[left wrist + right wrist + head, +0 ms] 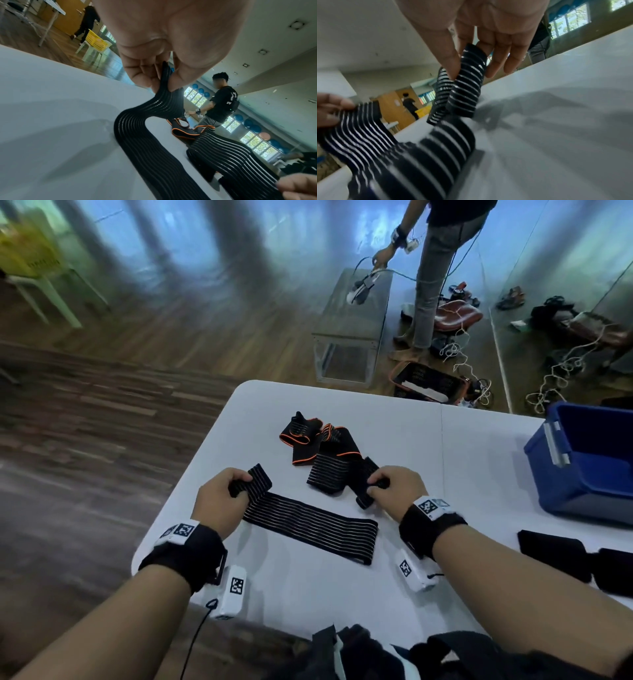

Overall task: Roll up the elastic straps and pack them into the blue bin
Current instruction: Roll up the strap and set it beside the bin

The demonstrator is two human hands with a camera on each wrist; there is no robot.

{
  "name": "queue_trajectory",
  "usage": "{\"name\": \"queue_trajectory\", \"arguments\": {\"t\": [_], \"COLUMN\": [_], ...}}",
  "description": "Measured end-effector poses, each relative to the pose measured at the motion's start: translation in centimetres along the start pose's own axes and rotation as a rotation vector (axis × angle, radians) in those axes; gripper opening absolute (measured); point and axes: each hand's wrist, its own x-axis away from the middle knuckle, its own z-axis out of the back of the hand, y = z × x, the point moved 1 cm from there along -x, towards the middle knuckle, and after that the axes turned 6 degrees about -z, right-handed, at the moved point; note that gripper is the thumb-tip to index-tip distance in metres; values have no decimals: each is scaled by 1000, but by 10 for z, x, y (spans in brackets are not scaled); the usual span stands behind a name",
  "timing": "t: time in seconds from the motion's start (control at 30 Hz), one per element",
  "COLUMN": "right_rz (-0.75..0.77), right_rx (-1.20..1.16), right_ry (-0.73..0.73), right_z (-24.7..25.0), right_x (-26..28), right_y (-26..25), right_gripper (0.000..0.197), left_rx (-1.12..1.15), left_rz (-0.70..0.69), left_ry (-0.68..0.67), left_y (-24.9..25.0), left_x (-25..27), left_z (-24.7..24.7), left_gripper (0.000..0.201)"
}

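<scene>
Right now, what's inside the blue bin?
The blue bin sits at the table's right edge, partly out of frame. The part of its inside that shows is bare blue wall and floor, no straps. Its near wall hides the rest.

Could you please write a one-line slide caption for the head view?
Both hands, left and right, pinch ends of a striped black strap on a white table beside a blue bin.
</scene>
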Motion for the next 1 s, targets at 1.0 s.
{"name": "queue_trajectory", "arguments": {"t": [1.0], "right_rz": [-331], "right_rx": [-799], "right_ry": [50], "right_z": [114], "right_x": [41], "right_y": [25], "right_gripper": [32], "left_rx": [-95], "left_rz": [-689], "left_ry": [-369], "left_y": [184], "left_x": [38], "left_z": [-108], "left_gripper": [53]}}
